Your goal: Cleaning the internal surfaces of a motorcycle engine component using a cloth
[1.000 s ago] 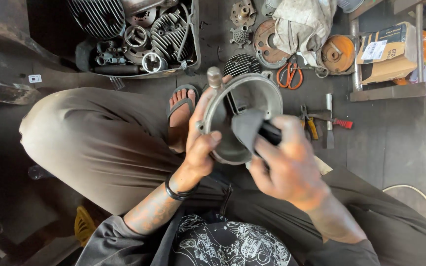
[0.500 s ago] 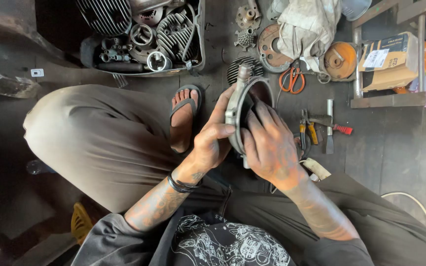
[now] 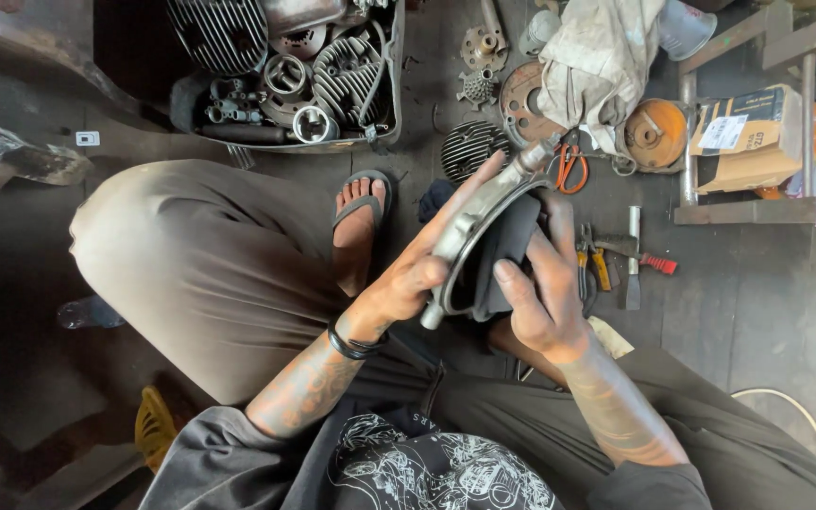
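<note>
My left hand (image 3: 419, 269) grips the outside of a round grey metal engine cover (image 3: 472, 227), held on edge over my lap with a short stub at its top. My right hand (image 3: 542, 283) presses a dark cloth (image 3: 502, 253) into the hollow inside of the cover. Both hands are smeared with grease. A black band sits on my left wrist. The inner face of the cover is mostly hidden by the cloth and my fingers.
A crate (image 3: 384, 113) of finned engine parts stands on the floor ahead. Orange-handled scissors (image 3: 570, 165), pliers (image 3: 593, 264), a red-handled tool (image 3: 649, 257), a dirty rag (image 3: 597, 57) and a cardboard box (image 3: 748, 137) lie to the right. My sandalled foot (image 3: 359, 219) rests beside the cover.
The cover has been turned from facing up at me to standing on edge. My right hand with the cloth has gone deeper into its hollow.
</note>
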